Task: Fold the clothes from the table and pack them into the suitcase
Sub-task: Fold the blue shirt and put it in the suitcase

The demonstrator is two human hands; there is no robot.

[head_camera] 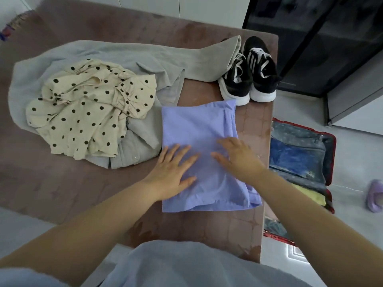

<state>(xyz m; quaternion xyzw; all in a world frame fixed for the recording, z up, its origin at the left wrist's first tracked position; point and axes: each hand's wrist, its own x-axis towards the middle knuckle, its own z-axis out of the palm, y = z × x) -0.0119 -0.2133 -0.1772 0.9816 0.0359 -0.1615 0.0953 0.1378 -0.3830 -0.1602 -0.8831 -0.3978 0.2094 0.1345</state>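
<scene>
A light blue garment (pixel 199 125) lies folded into a rectangle near the right edge of the brown table (pixel 62 183). My left hand (pixel 173 169) rests flat on its lower left part, fingers spread. My right hand (pixel 238 156) lies flat on its right side, fingers apart. Neither hand grips anything. A cream polka-dot garment (pixel 89 108) sits crumpled on top of a spread grey garment (pixel 145 59) at the left. The open red suitcase (pixel 330 160) lies on the floor to the right of the table, with blue and yellow items inside.
A pair of black-and-white sneakers (pixel 248 73) stands at the table's far right corner, with a grey sleeve draped against them. A purple slipper (pixel 374 195) lies on the floor at the far right. A dark cabinet (pixel 323 38) stands behind the suitcase.
</scene>
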